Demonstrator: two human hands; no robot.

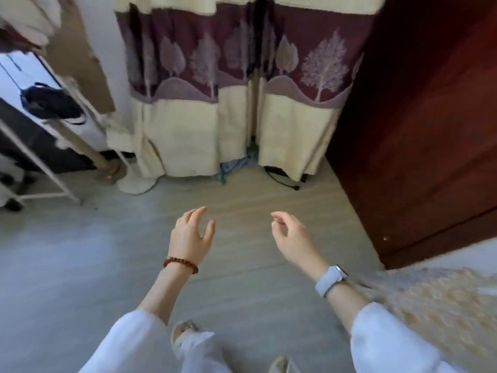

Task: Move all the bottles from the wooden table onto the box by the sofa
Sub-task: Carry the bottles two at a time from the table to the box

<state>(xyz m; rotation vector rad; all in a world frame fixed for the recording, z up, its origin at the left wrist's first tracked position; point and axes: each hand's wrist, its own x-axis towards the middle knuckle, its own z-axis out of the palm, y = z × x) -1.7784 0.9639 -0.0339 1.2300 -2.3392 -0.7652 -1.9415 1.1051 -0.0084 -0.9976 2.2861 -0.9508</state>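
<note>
Sleeves [129, 343]: white, lower corners of frame, arms stretched forward over bare floor.
Left hand [191, 235]: centre of frame, red bracelet [180, 265] at wrist, fingers loosely spread and relaxed, holding nothing.
Right hand [291, 236]: right of centre, pale watch [331, 279] at wrist, fingers softly curled, holding nothing.
Floor [80, 265]: grey-beige boards across the middle, free of obstacles ahead.
Rug [430, 305]: fluffy, lower right; worth stepping past, not onto.
Cabinet [416, 117]: dark red wood, right edge, close to the right arm.
Curtain [228, 90]: cream and maroon, top centre, reaching the floor.
Rack [40, 146]: white frame, upper left, dark bag on it.
Bottles, table, box, sofa: none in view.
Step in hand, judged: walking empty-handed between table and box.
Doing it well: turn until bottles or box show; keep both hands free and low; give cabinet edge and rack legs room.
</note>
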